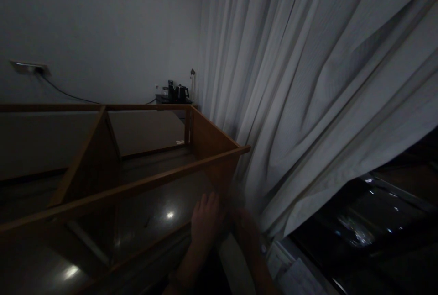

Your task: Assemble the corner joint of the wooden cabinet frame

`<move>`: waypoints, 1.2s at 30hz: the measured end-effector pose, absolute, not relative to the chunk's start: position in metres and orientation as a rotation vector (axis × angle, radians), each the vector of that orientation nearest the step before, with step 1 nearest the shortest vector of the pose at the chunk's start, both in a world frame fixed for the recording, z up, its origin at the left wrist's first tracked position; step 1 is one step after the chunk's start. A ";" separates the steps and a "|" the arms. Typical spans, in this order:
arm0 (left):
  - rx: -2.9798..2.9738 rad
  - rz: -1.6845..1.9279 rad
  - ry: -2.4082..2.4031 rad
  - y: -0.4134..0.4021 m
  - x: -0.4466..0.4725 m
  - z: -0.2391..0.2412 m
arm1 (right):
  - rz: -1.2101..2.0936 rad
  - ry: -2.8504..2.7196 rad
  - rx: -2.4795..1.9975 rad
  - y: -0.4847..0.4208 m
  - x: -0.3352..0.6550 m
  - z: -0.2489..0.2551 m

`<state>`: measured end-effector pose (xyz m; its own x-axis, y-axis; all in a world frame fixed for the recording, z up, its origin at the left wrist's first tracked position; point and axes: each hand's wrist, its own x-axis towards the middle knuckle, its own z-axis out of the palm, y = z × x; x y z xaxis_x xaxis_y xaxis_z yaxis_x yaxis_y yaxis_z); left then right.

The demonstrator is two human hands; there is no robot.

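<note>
The left hand lies flat by the foot of the wooden shelf, at its 5 o'clock corner, its fingers straight, close together and holding nothing. The right hand, at 3 o'clock of the left, is blurred beside the curtain hem, perhaps touching it; I cannot tell its fingers' state. A kettle stands beyond the shelf at 12 o'clock.

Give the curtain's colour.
Curtain: plain white, greyish in the dim light; head view.
</note>
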<state>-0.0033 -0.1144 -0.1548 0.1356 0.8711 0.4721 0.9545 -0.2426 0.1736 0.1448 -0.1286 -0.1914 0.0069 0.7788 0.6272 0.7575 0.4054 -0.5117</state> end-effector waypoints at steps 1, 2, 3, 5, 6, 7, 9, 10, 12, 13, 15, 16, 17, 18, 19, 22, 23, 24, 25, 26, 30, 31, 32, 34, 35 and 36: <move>-2.232 -0.727 -1.819 -0.114 -0.003 -0.155 | 0.009 -1.770 -1.326 -0.128 0.146 -0.194; -2.231 -0.721 -1.820 -0.114 -0.003 -0.155 | -0.013 -1.798 -1.307 -0.128 0.148 -0.196; -2.232 -0.714 -1.822 -0.114 -0.003 -0.155 | -0.044 -1.825 -1.285 -0.128 0.150 -0.198; -2.235 -0.705 -1.821 -0.114 -0.003 -0.154 | -0.113 -1.865 -1.231 -0.128 0.154 -0.202; -2.236 -0.703 -1.819 -0.115 -0.003 -0.154 | -0.156 -1.881 -1.199 -0.128 0.156 -0.203; -2.233 -0.704 -1.818 -0.115 -0.003 -0.153 | -0.199 -1.896 -1.166 -0.128 0.159 -0.204; -2.221 -0.714 -1.814 -0.115 -0.003 -0.154 | -0.254 -1.935 -1.118 -0.128 0.164 -0.206; -2.215 -0.721 -1.813 -0.115 -0.002 -0.154 | -0.267 -1.960 -1.108 -0.127 0.166 -0.205; -2.205 -0.730 -1.816 -0.115 -0.002 -0.155 | -0.268 -2.012 -1.114 -0.126 0.169 -0.204; -2.205 -0.730 -1.818 -0.115 -0.002 -0.156 | -0.261 -2.040 -1.122 -0.125 0.170 -0.203; -2.203 -0.727 -1.825 -0.116 -0.002 -0.156 | -0.245 -2.087 -1.145 -0.122 0.172 -0.201; -2.199 -0.727 -1.830 -0.116 -0.002 -0.156 | -0.239 -2.117 -1.147 -0.120 0.172 -0.200; -2.200 -0.724 -1.832 -0.116 -0.002 -0.155 | -0.237 -2.142 -1.147 -0.119 0.173 -0.200; -2.208 -0.718 -1.828 -0.116 -0.002 -0.155 | -0.240 -2.157 -1.151 -0.117 0.173 -0.201; -2.218 -0.712 -1.825 -0.116 -0.002 -0.154 | -0.245 -2.166 -1.156 -0.116 0.173 -0.201; -2.250 -0.701 -1.818 -0.116 -0.002 -0.155 | -0.249 -2.128 -1.216 -0.117 0.169 -0.204; -2.252 -0.706 -1.817 -0.116 -0.002 -0.155 | -0.243 -2.090 -1.247 -0.119 0.167 -0.205; -2.250 -0.714 -1.819 -0.116 -0.002 -0.156 | -0.227 -2.049 -1.272 -0.121 0.163 -0.204; -2.247 -0.720 -1.818 -0.115 -0.002 -0.156 | -0.203 -1.997 -1.297 -0.123 0.159 -0.203; -2.245 -0.726 -1.815 -0.115 -0.002 -0.157 | -0.173 -1.934 -1.322 -0.126 0.155 -0.202; -2.214 -0.739 -1.800 -0.115 -0.001 -0.160 | 0.069 -1.709 -1.406 -0.135 0.137 -0.191; -2.206 -0.742 -1.802 -0.115 0.000 -0.160 | 0.124 -1.667 -1.426 -0.137 0.134 -0.189; -2.203 -0.744 -1.805 -0.116 0.000 -0.160 | 0.163 -1.637 -1.444 -0.138 0.131 -0.187; -2.207 -0.743 -1.813 -0.116 0.000 -0.159 | 0.188 -1.598 -1.470 -0.140 0.128 -0.185; -2.213 -0.740 -1.816 -0.116 -0.001 -0.159 | 0.185 -1.586 -1.479 -0.141 0.127 -0.184; -2.220 -0.737 -1.818 -0.116 -0.001 -0.158 | 0.183 -1.579 -1.484 -0.141 0.127 -0.183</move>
